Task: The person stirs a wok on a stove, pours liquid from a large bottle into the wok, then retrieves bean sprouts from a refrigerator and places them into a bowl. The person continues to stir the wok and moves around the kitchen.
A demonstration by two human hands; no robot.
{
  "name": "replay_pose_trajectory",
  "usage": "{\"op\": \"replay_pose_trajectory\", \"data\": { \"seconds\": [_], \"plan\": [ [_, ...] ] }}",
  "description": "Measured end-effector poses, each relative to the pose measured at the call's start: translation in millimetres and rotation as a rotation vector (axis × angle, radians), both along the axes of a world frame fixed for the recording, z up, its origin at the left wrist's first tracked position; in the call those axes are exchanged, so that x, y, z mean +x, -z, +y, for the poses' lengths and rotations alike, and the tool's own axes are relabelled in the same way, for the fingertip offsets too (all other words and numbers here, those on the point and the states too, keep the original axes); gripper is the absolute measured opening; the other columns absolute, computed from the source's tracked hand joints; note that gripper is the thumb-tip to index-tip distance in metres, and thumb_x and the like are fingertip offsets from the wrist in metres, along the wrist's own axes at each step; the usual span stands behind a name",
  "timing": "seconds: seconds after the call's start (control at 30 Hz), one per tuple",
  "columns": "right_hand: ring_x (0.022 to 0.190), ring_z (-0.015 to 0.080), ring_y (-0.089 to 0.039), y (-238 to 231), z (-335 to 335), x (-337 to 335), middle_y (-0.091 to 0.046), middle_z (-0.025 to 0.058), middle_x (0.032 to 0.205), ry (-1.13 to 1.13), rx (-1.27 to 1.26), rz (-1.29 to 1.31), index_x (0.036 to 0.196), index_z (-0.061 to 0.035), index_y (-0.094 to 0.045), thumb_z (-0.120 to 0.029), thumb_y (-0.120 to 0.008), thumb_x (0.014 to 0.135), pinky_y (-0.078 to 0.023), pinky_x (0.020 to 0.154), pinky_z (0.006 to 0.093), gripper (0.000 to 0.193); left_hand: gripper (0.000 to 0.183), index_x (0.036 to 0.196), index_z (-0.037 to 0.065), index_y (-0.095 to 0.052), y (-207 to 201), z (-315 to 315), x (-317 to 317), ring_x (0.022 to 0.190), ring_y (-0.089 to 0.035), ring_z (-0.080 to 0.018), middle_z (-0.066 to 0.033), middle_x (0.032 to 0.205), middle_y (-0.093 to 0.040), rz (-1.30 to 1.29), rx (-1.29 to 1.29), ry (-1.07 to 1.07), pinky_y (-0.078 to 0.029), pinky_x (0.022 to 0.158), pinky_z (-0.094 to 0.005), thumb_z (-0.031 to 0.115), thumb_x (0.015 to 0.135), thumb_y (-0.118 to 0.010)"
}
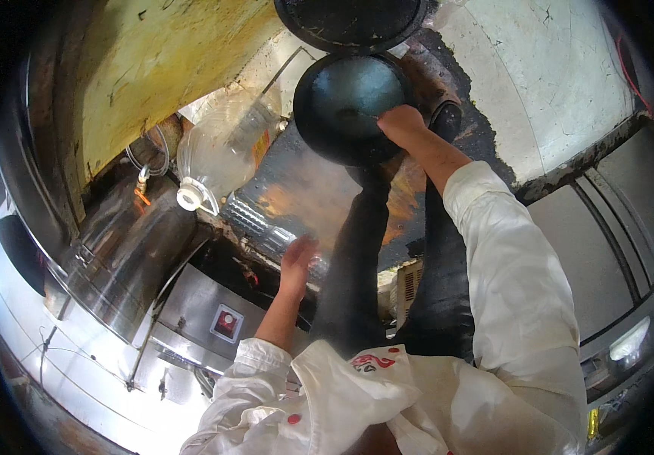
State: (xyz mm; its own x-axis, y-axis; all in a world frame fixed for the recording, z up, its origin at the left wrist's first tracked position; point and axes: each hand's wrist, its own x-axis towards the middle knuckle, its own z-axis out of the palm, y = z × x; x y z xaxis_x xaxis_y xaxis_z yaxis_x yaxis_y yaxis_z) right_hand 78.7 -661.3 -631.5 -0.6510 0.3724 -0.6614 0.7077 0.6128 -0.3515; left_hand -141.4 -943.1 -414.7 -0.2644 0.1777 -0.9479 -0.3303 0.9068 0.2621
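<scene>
A dark round wok (334, 140) with a bluish sheen inside is in front of me, above my left foot. My right hand (401, 125) reaches over its right side with fingers closed. A thin dark line shows at the fingertips against the wok, but what they hold is too small to make out. My left hand (299, 262) is low over the end of a clear ridged plastic bottle (259, 225) lying on its side. Its fingers look loosely stretched and slightly blurred; I cannot tell whether they touch the bottle.
Beyond the wok is another black round pan or lid (351, 26). A large clear jug (217, 155) with a white cap leans at the left, near a metal cylinder (134, 243). A steel panel with a red switch (227, 323) stands beside my left arm. Stained wall (168, 61) rises behind.
</scene>
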Motion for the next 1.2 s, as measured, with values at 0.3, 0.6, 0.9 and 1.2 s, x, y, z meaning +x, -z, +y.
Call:
{"op": "replay_pose_trajectory", "data": {
  "seconds": [0.3,0.6,0.9,1.2],
  "plan": [
    [0.092,0.0299,-0.069,-30,-30,-3,-0.071,0.0113,0.098,0.173,-0.016,-0.088,0.090,-0.0121,-0.074,-0.012,-0.058,0.085,-0.057,0.075,0.0424,0.016,0.049,0.136,-0.001,-0.046,-18,-6,2,0.096,-0.063,-0.0167,-0.0120,0.119,-0.063,-0.036,0.060,-0.012,-0.049,0.080,-0.0280,0.018,0.093,-0.059],
    [0.095,0.0365,-0.066,-47,-14,7,-0.069,0.0179,0.099,0.308,-0.247,-0.100,0.095,-0.0050,-0.070,-0.013,-0.064,0.079,-0.054,0.080,0.0469,0.019,0.046,0.134,0.000,-0.048,-11,-18,7,0.098,-0.063,-0.0182,-0.0121,0.118,-0.064,-0.087,0.038,-0.084,-0.049,0.083,-0.0295,0.019,0.093,-0.058],
    [0.089,0.0390,-0.066,-24,-43,26,-0.068,0.0220,0.094,0.419,-0.264,-0.009,0.091,-0.0014,-0.069,-0.021,-0.064,0.083,-0.053,0.076,0.0472,0.022,0.044,0.132,0.000,-0.050,-7,-7,15,0.097,-0.064,-0.0183,-0.0119,0.119,-0.063,-0.134,0.068,-0.093,-0.049,0.083,-0.0305,0.018,0.093,-0.060],
    [0.051,0.0172,-0.042,-89,-41,56,-0.043,0.0159,0.055,0.665,-0.395,0.349,0.062,0.0010,-0.059,-0.034,-0.063,0.086,-0.043,0.053,0.0387,0.043,0.043,0.128,-0.002,-0.054,-40,-7,0,0.091,-0.064,-0.0175,-0.0121,0.110,-0.066,-0.057,0.062,-0.117,-0.051,0.078,-0.0288,0.016,0.090,-0.064]
  ]
}}
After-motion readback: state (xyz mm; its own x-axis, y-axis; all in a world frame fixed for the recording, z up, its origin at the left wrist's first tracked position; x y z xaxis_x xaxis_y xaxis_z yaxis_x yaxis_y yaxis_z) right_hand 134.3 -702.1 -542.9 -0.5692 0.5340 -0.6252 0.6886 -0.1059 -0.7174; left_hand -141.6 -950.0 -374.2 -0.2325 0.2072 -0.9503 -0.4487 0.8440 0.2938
